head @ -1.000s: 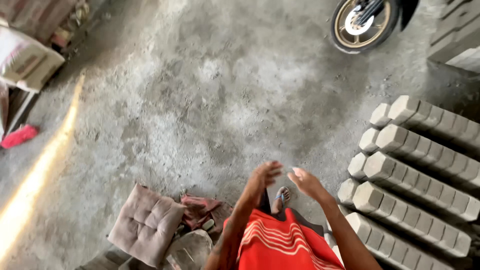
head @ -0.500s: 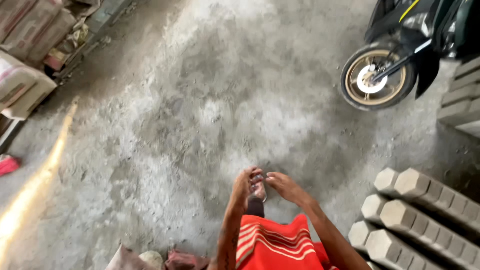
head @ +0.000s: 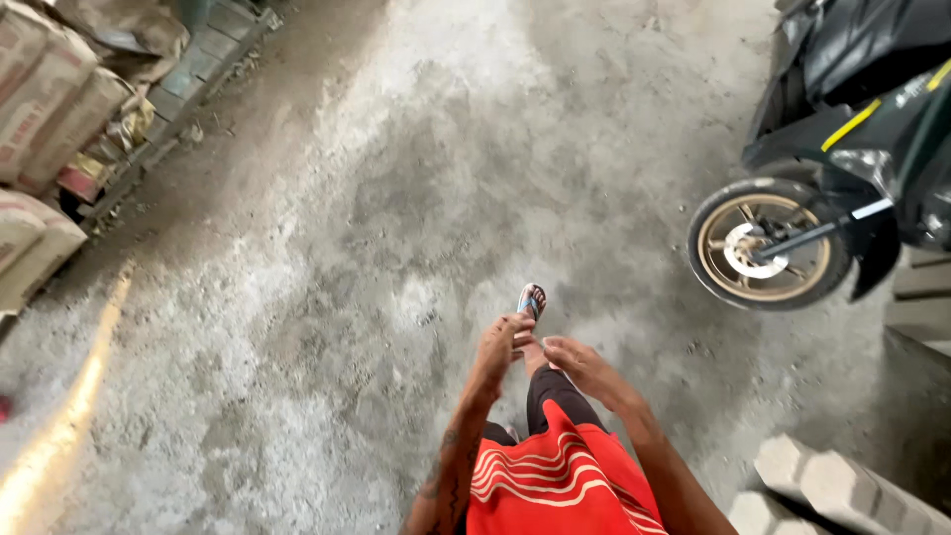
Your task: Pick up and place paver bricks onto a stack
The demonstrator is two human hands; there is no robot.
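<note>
Both hands meet empty over the floor [head: 327, 248]: left hand [head: 498, 347] loosely curled, right hand [head: 580, 365] slack-fingered, fingertips touching. Tan sacks [head: 45, 89] stacked far left.

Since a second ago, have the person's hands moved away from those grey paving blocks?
Yes. The left hand and right hand have moved forward, leaving the paving blocks behind and nearing the scooter wheel.

Wide bare concrete floor [head: 327, 258] fills frame centre, open ahead of hands. Stacked sacks [head: 45, 109] block upper left. Motorbike front wheel [head: 768, 246] blocks right. Hexagonal concrete blocks [head: 842, 490] crowd lower right corner.
</note>
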